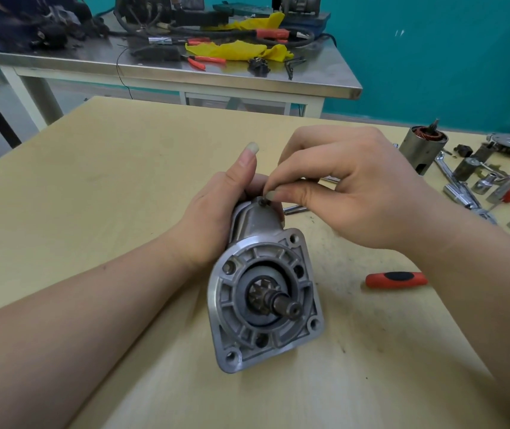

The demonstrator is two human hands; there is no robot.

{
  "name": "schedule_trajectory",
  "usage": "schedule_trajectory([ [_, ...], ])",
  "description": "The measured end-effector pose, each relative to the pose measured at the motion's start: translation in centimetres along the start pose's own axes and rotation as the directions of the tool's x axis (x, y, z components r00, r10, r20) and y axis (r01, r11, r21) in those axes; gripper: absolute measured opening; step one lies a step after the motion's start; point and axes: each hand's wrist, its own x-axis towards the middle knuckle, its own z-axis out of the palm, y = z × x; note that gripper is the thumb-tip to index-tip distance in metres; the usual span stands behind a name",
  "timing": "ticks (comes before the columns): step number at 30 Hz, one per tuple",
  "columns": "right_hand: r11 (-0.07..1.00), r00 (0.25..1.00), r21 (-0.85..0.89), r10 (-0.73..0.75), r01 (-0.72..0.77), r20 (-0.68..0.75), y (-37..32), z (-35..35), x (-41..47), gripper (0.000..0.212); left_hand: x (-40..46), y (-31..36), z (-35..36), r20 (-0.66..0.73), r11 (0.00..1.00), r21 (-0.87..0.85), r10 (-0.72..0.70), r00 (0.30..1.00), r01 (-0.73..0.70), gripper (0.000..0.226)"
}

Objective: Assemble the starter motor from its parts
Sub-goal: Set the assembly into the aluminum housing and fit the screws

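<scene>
The grey starter motor housing (263, 301) lies on the wooden table (99, 187), its flanged nose with the pinion gear and shaft (280, 303) pointing toward me. My left hand (216, 218) grips the housing's rear body from the left, thumb raised. My right hand (346, 187) reaches over from the right and pinches a small dark screw (262, 202) at the top of the housing between thumb and forefinger. The housing's far end is hidden behind both hands.
A red-and-black screwdriver handle (396, 280) lies right of the housing. Sockets, wrenches, an armature (422, 150) and other motor parts crowd the table's far right. Behind stands a steel bench (247, 78) with pliers, cables and yellow cloth.
</scene>
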Motion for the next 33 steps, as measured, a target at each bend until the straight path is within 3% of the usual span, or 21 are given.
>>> schedule_trajectory([
  [6,0.992,0.997,-0.098,-0.072,0.072,0.012,-0.2,0.0,0.4,0.011,0.2,-0.1,0.0,0.018,0.999,-0.003,-0.037,0.999,0.037,0.083],
  [12,0.984,0.992,-0.13,-0.123,0.126,0.027,-0.2,0.0,0.4,0.011,0.0,0.1,0.0,0.063,0.995,-0.089,-0.047,0.997,0.053,0.071],
  [17,0.977,0.993,-0.18,-0.121,0.118,-0.002,-0.4,0.7,-0.2,0.012,0.0,0.0,0.4,0.015,0.99,-0.137,-0.042,0.999,0.044,0.066],
  [20,0.991,0.996,-0.114,-0.074,0.069,-0.039,-0.2,1.0,-0.8,0.009,0.0,-0.1,0.3,-0.016,0.992,-0.113,-0.052,0.999,0.05,0.069],
  [22,0.997,0.997,-0.07,-0.035,0.03,-0.066,-0.2,1.2,-1.1,0.009,-0.1,0.1,0.4,-0.028,0.995,-0.087,-0.048,0.998,0.046,0.077],
  [26,0.998,0.988,-0.014,0.064,-0.066,-0.138,-1.0,2.4,-1.1,0.01,-0.8,0.3,0.6,-0.111,0.996,-0.092,0.008,0.994,-0.019,0.119],
  [27,0.996,0.983,0.009,0.094,-0.094,-0.159,-1.3,2.7,-1.1,0.01,-0.9,0.3,0.6,-0.135,0.994,-0.098,0.026,0.99,-0.04,0.115],
  [30,0.98,0.962,0.074,0.197,-0.186,-0.191,-1.9,3.3,-0.9,0.009,-0.9,-0.1,0.5,-0.228,0.996,-0.056,0.058,0.972,-0.072,0.073],
  [33,0.955,0.935,0.109,0.294,-0.277,-0.2,-2.1,3.4,-0.8,0.008,-0.8,-0.4,0.8,-0.303,0.996,-0.016,0.075,0.95,-0.084,0.063],
])
